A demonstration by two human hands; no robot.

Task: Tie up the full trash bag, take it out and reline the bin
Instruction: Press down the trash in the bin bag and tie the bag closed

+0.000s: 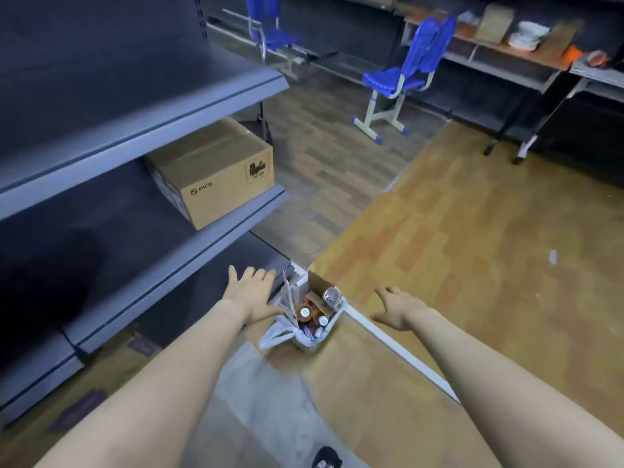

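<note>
A small white bin (pixel 312 346) stands on the floor at the corner of the grey shelving. A white trash bag (pixel 278 334) lines it, with its edge hanging out to the left. The bag is packed with bottles (pixel 305 312), a clear bottle (pixel 332 295) and a piece of cardboard (pixel 319 282). My left hand (pixel 251 292) hovers just left of the bin, fingers spread, holding nothing. My right hand (pixel 400 309) hangs to the right of the bin, also open and apart from it.
Grey metal shelving (pixel 141 130) fills the left, with a cardboard box (pixel 216 173) on the middle shelf. A white strip (pixel 398 349) lies on the wooden floor right of the bin. Blue chairs (pixel 401 76) and desks stand further back. My shoe (pixel 326 457) shows at the bottom.
</note>
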